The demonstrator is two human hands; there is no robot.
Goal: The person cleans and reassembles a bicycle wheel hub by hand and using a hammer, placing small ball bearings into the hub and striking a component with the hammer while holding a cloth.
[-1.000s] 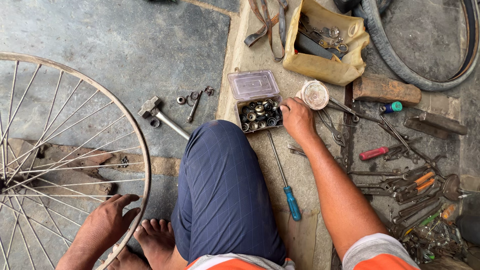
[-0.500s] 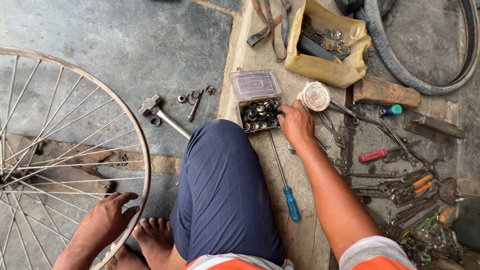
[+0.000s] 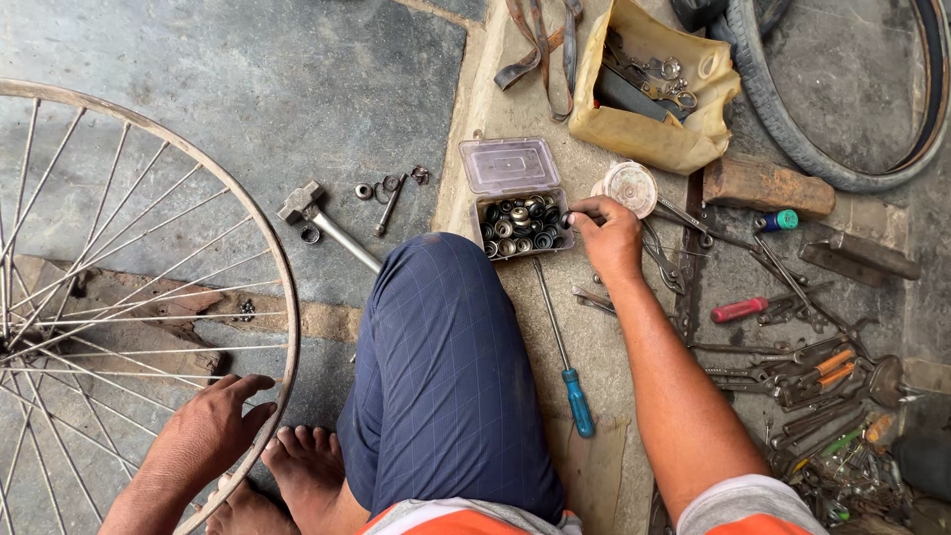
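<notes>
Nearest the camera, the left hand (image 3: 213,426) lies with fingers loosely spread on the rim of the spoked wheel (image 3: 279,287), touching the metal just beside a bare foot (image 3: 302,461); it rests on the rim rather than closing around it. A bent knee in blue trousers (image 3: 446,367) fills the middle. To its right a screwdriver with a blue handle (image 3: 578,399) lies on the concrete floor (image 3: 297,79), its shaft pointing up toward a small plastic box of bearings and nuts (image 3: 520,226) whose clear lid is folded open behind it.

The right hand (image 3: 606,236) reaches to the right edge of that box, fingertips pinched together on what looks like a small dark part, though it is too small to tell which kind. Just beyond the hand sits a round pale tin lid (image 3: 630,186). Left of the box lie a hammer (image 3: 322,226) and a loose axle with washers (image 3: 388,193). To the right, pliers, wrenches and a red-handled tool (image 3: 739,309) are scattered. Farthest off are a yellow bag of tools (image 3: 659,84), a wooden block (image 3: 768,186) and a bicycle tyre (image 3: 842,168).
</notes>
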